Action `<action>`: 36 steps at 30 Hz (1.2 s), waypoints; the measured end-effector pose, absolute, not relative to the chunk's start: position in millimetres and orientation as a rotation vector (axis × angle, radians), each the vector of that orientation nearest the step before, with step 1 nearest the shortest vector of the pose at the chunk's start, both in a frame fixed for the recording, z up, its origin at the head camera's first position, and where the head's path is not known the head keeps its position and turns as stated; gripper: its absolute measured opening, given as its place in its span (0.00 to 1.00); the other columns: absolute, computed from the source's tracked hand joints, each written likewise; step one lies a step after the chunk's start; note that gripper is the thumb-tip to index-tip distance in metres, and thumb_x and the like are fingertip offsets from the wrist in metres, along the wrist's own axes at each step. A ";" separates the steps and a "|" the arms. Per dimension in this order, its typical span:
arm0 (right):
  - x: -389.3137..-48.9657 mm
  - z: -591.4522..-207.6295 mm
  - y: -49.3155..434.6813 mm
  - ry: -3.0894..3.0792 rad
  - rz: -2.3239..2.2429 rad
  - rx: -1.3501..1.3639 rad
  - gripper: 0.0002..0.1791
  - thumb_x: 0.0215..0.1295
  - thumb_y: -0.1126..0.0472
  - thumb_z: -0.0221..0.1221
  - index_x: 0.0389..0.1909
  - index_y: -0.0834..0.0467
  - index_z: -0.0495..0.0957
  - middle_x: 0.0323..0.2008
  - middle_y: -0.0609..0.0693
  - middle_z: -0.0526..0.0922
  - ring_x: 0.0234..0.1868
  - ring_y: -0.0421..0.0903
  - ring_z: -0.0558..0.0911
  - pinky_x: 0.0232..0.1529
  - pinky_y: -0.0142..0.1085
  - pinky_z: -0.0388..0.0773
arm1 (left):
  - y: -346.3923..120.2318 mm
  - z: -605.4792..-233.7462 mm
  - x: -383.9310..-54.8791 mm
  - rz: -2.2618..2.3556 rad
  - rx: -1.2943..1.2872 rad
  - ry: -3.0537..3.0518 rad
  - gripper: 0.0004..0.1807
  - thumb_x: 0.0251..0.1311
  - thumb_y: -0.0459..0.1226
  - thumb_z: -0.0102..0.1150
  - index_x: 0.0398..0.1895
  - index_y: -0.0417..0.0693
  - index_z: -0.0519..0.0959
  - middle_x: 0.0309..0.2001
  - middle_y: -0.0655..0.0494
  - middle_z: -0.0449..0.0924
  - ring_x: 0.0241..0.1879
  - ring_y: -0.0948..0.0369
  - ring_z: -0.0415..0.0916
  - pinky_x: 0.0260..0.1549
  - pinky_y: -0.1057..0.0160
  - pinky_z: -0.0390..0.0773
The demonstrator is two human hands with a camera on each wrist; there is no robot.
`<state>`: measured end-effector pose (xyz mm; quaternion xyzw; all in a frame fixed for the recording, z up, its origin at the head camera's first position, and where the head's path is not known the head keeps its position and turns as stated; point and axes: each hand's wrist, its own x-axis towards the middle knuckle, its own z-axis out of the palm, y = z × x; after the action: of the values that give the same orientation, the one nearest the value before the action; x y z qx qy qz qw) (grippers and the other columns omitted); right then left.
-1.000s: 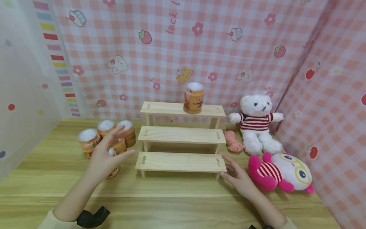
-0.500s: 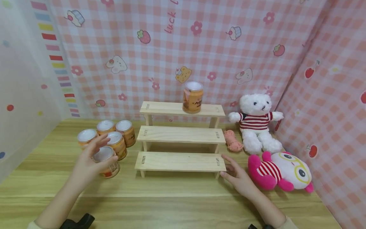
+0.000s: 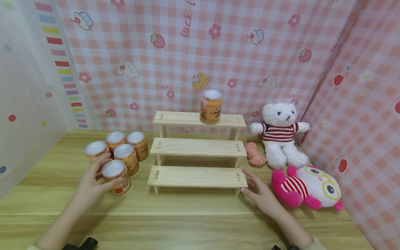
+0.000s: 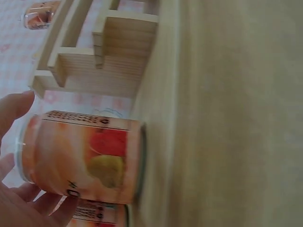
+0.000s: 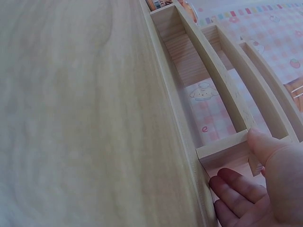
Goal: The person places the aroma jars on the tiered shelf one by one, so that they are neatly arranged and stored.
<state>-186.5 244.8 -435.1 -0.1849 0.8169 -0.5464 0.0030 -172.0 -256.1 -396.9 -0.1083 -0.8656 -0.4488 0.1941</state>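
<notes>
My left hand (image 3: 90,182) is around the nearest orange can (image 3: 120,180) with a pale lid, at the left of the table. In the left wrist view its fingers (image 4: 45,201) lie along one side of this can (image 4: 85,156), while the thumb stands slightly apart from the other side. My right hand (image 3: 260,198) holds the right end of the lowest board of a three-step wooden display shelf (image 3: 197,176). In the right wrist view the thumb (image 5: 265,146) lies at the board's corner, with other fingers by the end support.
Several similar cans (image 3: 135,142) stand close behind the nearest one. One can (image 3: 211,107) stands on the top step. Right of the shelf are a pink yarn skein (image 3: 255,154), a white teddy bear (image 3: 279,135) and a pink plush toy (image 3: 307,187). Checked cloth (image 3: 187,52) hangs behind.
My left hand has moved left and down from above the cans, and its fingers have come around the nearest can. The right hand has stayed at the shelf's end.
</notes>
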 end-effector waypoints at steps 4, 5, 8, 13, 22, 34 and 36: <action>-186.4 -434.4 244.5 2.565 -1.707 -0.573 0.34 0.66 0.67 0.58 0.71 0.62 0.56 0.54 0.69 0.75 0.56 0.60 0.74 0.49 0.32 0.75 | -258.5 -405.6 -171.7 -1.327 -0.275 -2.438 0.45 0.49 0.30 0.72 0.70 0.35 0.58 0.61 0.36 0.64 0.46 0.77 0.63 0.40 0.81 0.67; -186.6 -434.4 244.7 2.564 -1.708 -0.567 0.34 0.66 0.67 0.58 0.71 0.62 0.56 0.54 0.69 0.75 0.56 0.59 0.74 0.49 0.32 0.75 | -259.1 -407.6 -171.8 -1.352 -0.268 -2.437 0.45 0.49 0.30 0.72 0.70 0.34 0.57 0.61 0.36 0.64 0.46 0.77 0.63 0.40 0.81 0.68; -187.2 -435.2 245.5 2.564 -1.711 -0.559 0.34 0.66 0.67 0.58 0.71 0.62 0.57 0.55 0.68 0.75 0.56 0.59 0.74 0.49 0.32 0.75 | -260.3 -413.1 -172.4 -1.420 -0.256 -2.426 0.45 0.50 0.29 0.71 0.70 0.34 0.55 0.59 0.36 0.64 0.46 0.76 0.64 0.39 0.80 0.71; -188.3 -437.3 246.3 2.562 -1.712 -0.567 0.34 0.67 0.67 0.58 0.71 0.62 0.56 0.54 0.69 0.75 0.56 0.59 0.74 0.49 0.33 0.75 | -261.0 -419.8 -173.2 -1.507 -0.258 -2.396 0.47 0.49 0.26 0.70 0.70 0.35 0.53 0.57 0.36 0.64 0.46 0.75 0.66 0.38 0.77 0.74; -187.5 -436.6 245.7 2.544 -1.727 -0.562 0.34 0.67 0.67 0.58 0.71 0.61 0.56 0.54 0.69 0.75 0.56 0.59 0.74 0.50 0.32 0.75 | -260.8 -422.2 -173.6 -1.492 -0.207 -2.373 0.46 0.48 0.26 0.71 0.69 0.36 0.56 0.54 0.38 0.67 0.45 0.75 0.67 0.37 0.77 0.74; -189.4 -438.5 246.8 2.540 -1.729 -0.582 0.34 0.67 0.67 0.57 0.71 0.61 0.56 0.55 0.68 0.74 0.56 0.58 0.74 0.50 0.32 0.74 | -261.1 -411.8 -171.9 -1.470 -0.198 -2.323 0.44 0.44 0.25 0.73 0.67 0.36 0.61 0.51 0.60 0.68 0.45 0.71 0.69 0.37 0.76 0.75; -189.4 -438.7 246.9 2.539 -1.729 -0.583 0.34 0.67 0.67 0.57 0.71 0.61 0.56 0.55 0.68 0.74 0.56 0.58 0.74 0.50 0.32 0.74 | -261.1 -407.9 -170.9 -1.459 -0.198 -2.332 0.44 0.45 0.26 0.73 0.67 0.37 0.61 0.50 0.62 0.68 0.45 0.70 0.69 0.37 0.76 0.74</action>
<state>-189.4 246.9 -438.7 -0.1864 0.8121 -0.5529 0.0075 -170.9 -261.1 -407.9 -0.0705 -0.8299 -0.5195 0.1907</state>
